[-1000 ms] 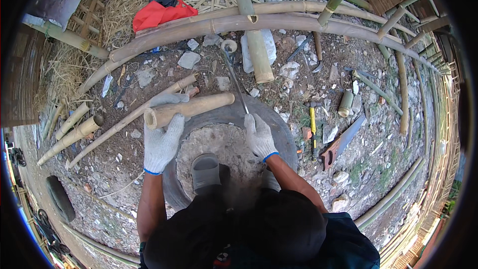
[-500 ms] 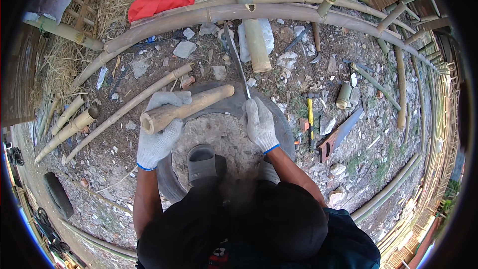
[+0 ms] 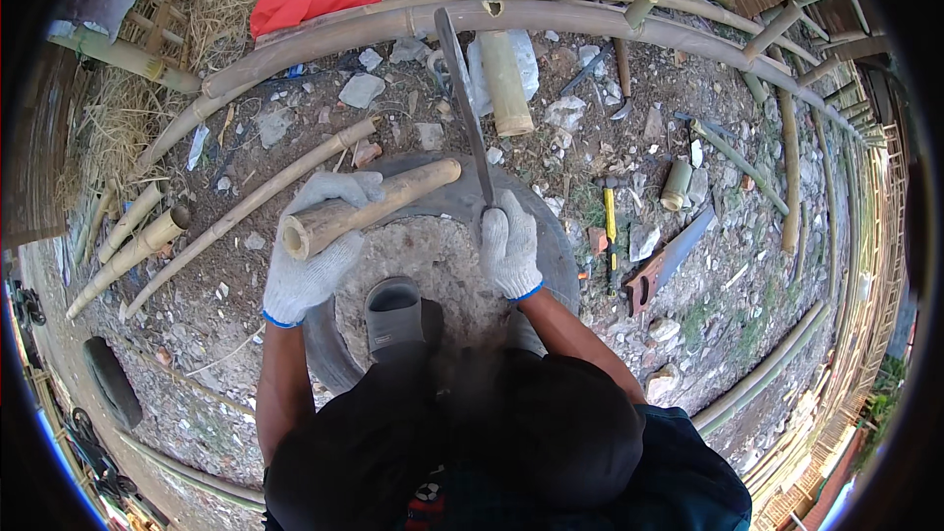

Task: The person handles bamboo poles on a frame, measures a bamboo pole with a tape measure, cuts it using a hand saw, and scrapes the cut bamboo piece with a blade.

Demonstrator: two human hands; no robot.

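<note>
My left hand (image 3: pixel 317 270), in a white knit glove with a blue cuff, is wrapped around a short bamboo piece (image 3: pixel 385 199). The piece slants up to the right, its cut end facing me beside my wrist. In my right hand (image 3: pixel 510 248), also gloved, is a machete (image 3: pixel 464 98), its long blade pointing forward and away from me. The handle is hidden inside my fist. Blade and bamboo piece are apart. Beneath both hands lies an old tyre (image 3: pixel 539 226) on the ground, with my feet in grey sandals (image 3: pixel 395 315) inside its ring.
Right of the tyre lie a yellow-handled hammer (image 3: pixel 611 236), a hand saw (image 3: pixel 671 261) and a short bamboo offcut (image 3: pixel 677 185). Long bamboo poles (image 3: pixel 393 32) cross ahead, a thick green length (image 3: pixel 506 88) among them. A red bag (image 3: pixel 305 5) sits on straw. Stones litter the ground.
The machete blade has risen and swung slightly, showing more of its flat side. My left hand and the bamboo piece have turned and shifted only a little.
</note>
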